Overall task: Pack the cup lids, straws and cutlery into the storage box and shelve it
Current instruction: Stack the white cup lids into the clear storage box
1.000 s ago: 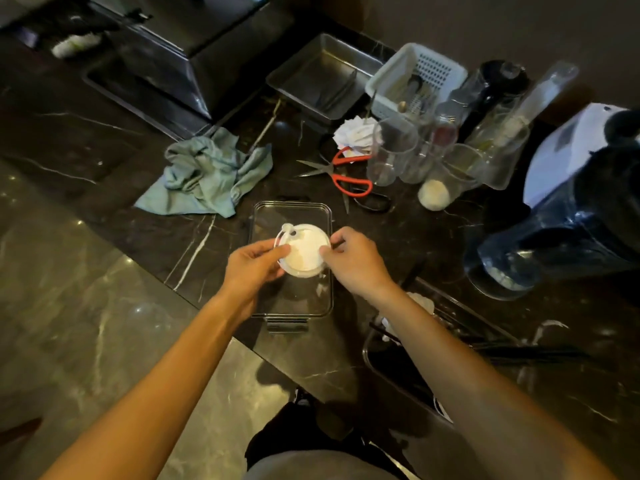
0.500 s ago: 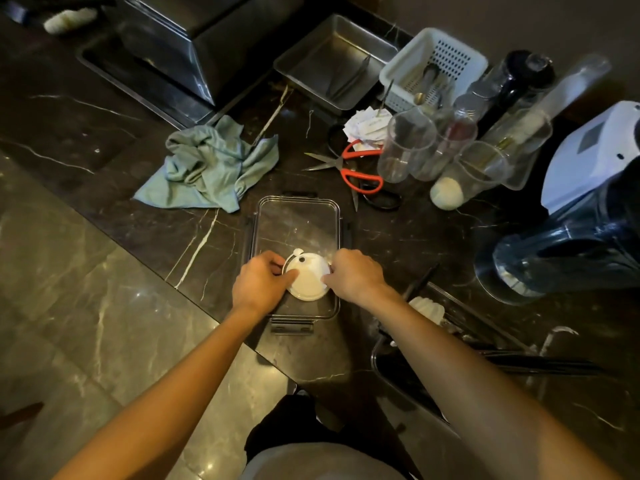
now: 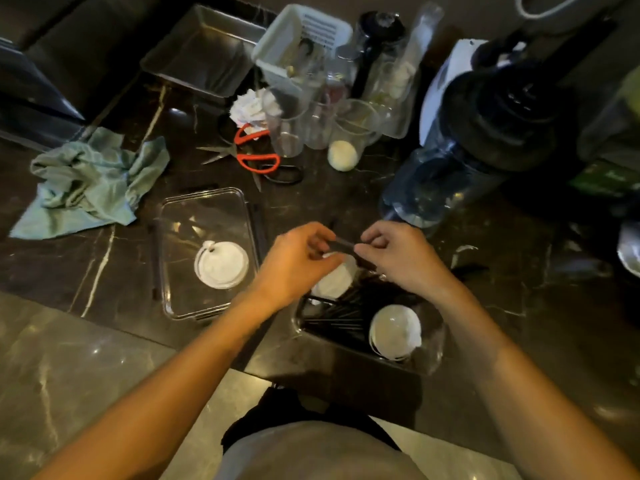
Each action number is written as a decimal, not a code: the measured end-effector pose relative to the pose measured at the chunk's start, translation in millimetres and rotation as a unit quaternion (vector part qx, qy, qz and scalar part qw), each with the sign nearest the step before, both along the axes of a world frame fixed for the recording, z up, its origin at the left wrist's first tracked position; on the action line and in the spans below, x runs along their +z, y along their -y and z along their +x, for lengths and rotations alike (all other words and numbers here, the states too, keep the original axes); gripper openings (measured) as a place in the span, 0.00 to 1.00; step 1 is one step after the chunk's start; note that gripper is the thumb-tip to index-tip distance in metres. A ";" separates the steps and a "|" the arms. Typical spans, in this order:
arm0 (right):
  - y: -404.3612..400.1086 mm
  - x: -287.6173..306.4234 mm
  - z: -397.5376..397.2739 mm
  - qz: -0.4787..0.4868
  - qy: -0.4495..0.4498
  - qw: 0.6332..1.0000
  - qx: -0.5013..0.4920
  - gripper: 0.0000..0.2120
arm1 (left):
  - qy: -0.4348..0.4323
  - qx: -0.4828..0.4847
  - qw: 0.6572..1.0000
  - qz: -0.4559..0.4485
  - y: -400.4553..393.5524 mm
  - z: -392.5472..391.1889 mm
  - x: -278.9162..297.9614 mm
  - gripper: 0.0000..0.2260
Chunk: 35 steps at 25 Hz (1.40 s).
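Note:
The clear storage box (image 3: pixel 204 195) lies open on the dark counter, with a stack of white cup lids (image 3: pixel 221 265) in its near half. To its right is a clear tray (image 3: pixel 433 358) holding black straws (image 3: pixel 339 315), flat white lids (image 3: pixel 334 282) and domed clear lids (image 3: pixel 394 329). My left hand (image 3: pixel 298 261) and my right hand (image 3: pixel 398 258) hover over the tray's far end. Together they pinch a thin dark piece (image 3: pixel 343 244) between their fingertips; blur hides what it is.
A green cloth (image 3: pixel 90 181) lies left of the box, and red scissors (image 3: pixel 256 157) lie behind it. Glass cups (image 3: pixel 298 129), a white basket (image 3: pixel 301 39), a steel pan (image 3: pixel 204 53) and a blender jug (image 3: pixel 450 174) crowd the back. The counter edge runs just below the box and tray.
Both hands set the white lids down in the storage box, let go, and moved right to the tray. They now pinch a thin dark piece.

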State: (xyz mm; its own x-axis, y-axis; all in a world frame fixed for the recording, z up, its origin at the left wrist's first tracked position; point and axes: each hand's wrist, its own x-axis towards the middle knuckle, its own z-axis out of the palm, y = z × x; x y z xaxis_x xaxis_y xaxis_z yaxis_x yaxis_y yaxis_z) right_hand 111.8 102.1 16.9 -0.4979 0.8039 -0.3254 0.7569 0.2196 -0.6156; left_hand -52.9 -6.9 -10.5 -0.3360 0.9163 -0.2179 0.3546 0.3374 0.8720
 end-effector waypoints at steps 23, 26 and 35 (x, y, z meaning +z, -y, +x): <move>22.9 -31.7 98.9 -0.007 0.071 0.997 0.003 0.04 | -0.027 -0.098 0.987 -0.121 2.8 92.5 -41.5 0.10; 11.8 -22.3 84.1 -0.046 -0.017 0.999 -0.016 0.07 | -0.015 -0.044 0.993 -0.107 8.3 72.0 -28.3 0.10; 26.7 -38.0 8.8 0.079 0.096 0.985 0.116 0.15 | 0.002 0.100 0.995 -0.013 47.6 -3.7 -12.8 0.12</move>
